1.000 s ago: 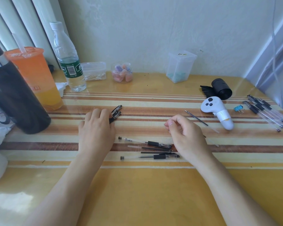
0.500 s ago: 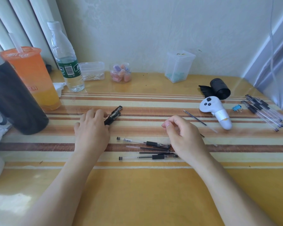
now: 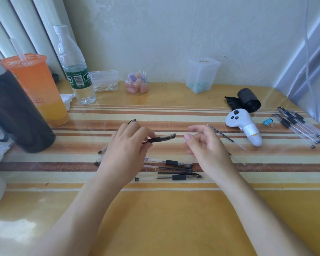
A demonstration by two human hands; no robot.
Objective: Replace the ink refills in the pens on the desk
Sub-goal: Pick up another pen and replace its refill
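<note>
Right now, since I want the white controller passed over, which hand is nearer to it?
Right. The right hand is just left of the white controller; the left hand is farther left, pinching a black pen part.

Upper left: black flask (image 3: 17,111), orange drink cup (image 3: 37,85), water bottle (image 3: 76,71), cotton-swab box (image 3: 104,81). Top centre: jar of pastel pieces (image 3: 136,82), clear plastic box (image 3: 202,74). Right: black bag roll (image 3: 248,97), white controller (image 3: 242,124), blue binder clip (image 3: 267,121).

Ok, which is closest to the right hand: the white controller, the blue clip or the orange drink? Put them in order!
1. White controller, just right of the right hand.
2. Blue clip, farther right, beyond the controller.
3. Orange drink, far off at the desk's left edge.
</note>
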